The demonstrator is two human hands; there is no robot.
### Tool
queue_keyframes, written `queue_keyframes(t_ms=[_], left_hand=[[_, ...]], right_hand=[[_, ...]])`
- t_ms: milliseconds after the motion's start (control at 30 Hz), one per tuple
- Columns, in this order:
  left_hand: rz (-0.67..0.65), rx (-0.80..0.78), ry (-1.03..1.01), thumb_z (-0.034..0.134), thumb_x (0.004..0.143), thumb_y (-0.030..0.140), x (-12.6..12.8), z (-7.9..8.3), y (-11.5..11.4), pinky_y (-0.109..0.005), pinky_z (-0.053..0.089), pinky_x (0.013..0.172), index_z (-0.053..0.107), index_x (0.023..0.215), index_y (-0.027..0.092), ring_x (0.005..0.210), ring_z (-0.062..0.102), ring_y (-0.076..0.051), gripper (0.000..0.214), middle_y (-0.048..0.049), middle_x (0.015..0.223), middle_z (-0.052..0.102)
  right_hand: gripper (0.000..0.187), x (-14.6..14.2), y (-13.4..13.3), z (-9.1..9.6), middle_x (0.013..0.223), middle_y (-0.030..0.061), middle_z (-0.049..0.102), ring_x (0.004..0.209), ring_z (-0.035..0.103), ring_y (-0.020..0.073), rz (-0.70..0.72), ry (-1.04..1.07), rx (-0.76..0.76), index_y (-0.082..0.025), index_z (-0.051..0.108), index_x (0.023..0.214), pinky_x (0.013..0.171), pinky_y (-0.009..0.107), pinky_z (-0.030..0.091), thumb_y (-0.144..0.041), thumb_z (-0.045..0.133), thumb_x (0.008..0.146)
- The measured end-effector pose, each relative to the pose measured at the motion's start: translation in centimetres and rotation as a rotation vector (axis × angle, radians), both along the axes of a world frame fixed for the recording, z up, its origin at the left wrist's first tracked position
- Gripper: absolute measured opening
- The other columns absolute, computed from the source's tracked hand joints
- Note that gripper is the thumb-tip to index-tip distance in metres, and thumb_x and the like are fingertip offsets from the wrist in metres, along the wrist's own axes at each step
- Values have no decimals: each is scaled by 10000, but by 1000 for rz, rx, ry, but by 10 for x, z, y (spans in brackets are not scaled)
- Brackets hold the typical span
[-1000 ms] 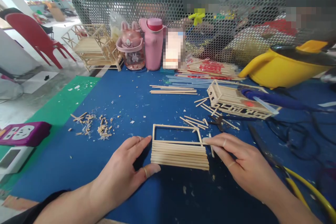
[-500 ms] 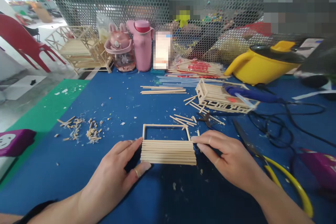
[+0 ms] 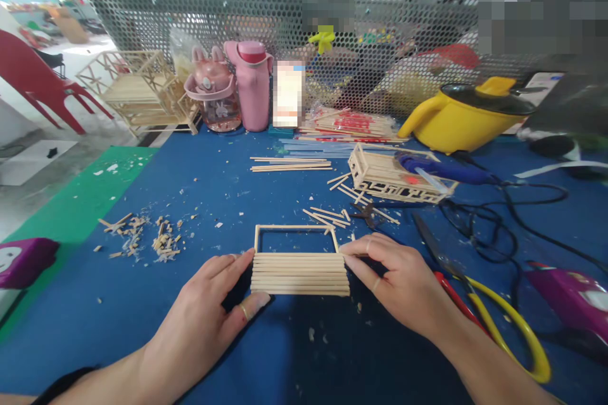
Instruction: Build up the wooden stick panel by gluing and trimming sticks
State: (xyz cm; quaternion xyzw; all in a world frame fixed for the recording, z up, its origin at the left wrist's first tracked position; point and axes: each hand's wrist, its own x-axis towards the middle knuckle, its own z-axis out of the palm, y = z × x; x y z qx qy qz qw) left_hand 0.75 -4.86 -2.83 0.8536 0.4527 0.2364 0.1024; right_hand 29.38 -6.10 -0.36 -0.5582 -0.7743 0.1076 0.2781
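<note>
A flat panel of wooden sticks (image 3: 299, 271) lies on the blue table mat (image 3: 199, 202), its far half an open rectangular frame. My left hand (image 3: 209, 313) rests at the panel's left end, thumb and forefinger bracketing the stick ends, fingers spread. My right hand (image 3: 399, 281) presses against the right end, fingertips pinched on the topmost laid stick. Loose sticks (image 3: 327, 216) lie just beyond the frame.
A small stick house (image 3: 394, 176) with a blue glue gun (image 3: 446, 169) lies to the right. Yellow-handled scissors (image 3: 494, 310), black cables, a yellow pot (image 3: 468, 115), pink bottles (image 3: 251, 85), a stick model (image 3: 137, 88) and wood scraps (image 3: 142, 239) surround the work.
The view has shifted right. My right hand has moved in closer against the panel's right end. My left hand keeps its hold at the left end.
</note>
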Motion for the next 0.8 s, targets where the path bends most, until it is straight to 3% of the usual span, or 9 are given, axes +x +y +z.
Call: queue_keyframes(t_ms=[467, 800], left_hand=[[69, -155, -57, 512, 883, 448, 5, 7, -5, -358, 564, 861, 577, 1228, 124, 999, 660, -224, 478, -111, 1110, 691], [39, -150, -73, 500, 892, 439, 5, 5, -8, -373, 547, 872, 535, 1242, 175, 1017, 635, -235, 440, -111, 1115, 662]], right_hand=[[133, 1, 3, -3, 790, 1, 687, 754, 652, 166, 1, -22, -22, -253, 655, 830, 718, 297, 511, -269, 533, 881], [144, 2, 3, -6, 795, 9, 703, 755, 663, 167, -5, -25, -3, -248, 680, 817, 707, 293, 526, -260, 547, 872]])
